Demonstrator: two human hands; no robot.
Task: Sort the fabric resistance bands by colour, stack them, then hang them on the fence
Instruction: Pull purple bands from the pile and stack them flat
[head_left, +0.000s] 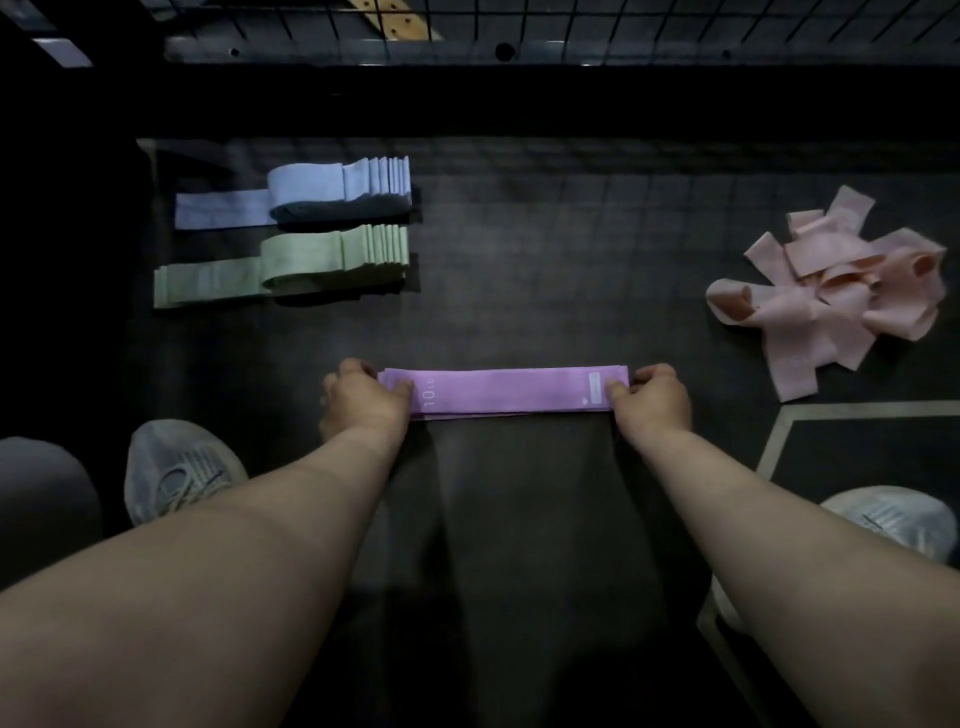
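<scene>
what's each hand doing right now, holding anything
Left hand: pinches the left end of the purple band stack.
Right hand: pinches the right end of the same stack.

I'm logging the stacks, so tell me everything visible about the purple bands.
The purple bands look like woven fabric, laid flat in a long stack, layered edges showing along the near side. White print with "10" marks the left end, a pale label patch the right. The left hand and right hand pinch one end each, over the dark floor.
</scene>
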